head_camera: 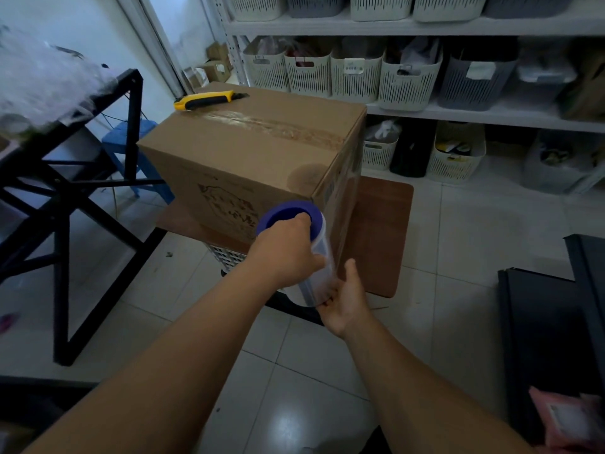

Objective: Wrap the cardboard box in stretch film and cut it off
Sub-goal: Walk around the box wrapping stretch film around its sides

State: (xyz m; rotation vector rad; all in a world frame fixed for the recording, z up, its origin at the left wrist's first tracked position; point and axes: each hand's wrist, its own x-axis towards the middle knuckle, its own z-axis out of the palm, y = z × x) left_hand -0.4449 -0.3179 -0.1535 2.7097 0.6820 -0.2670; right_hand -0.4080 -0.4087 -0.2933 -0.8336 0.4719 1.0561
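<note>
Risk: our left hand (288, 253) and right hand (343, 296) grip the film roll (314, 257); slack film could bunch at the cardboard box (255, 152) corner, cutter (206, 100) at eleven o'clock

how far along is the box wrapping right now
Early. Film from the stretch film roll already lies on the cardboard box's right side. In hand: left hand grips the roll's top, right hand its bottom. Left: the front face looks bare, and the utility knife sits unused on top.
</note>
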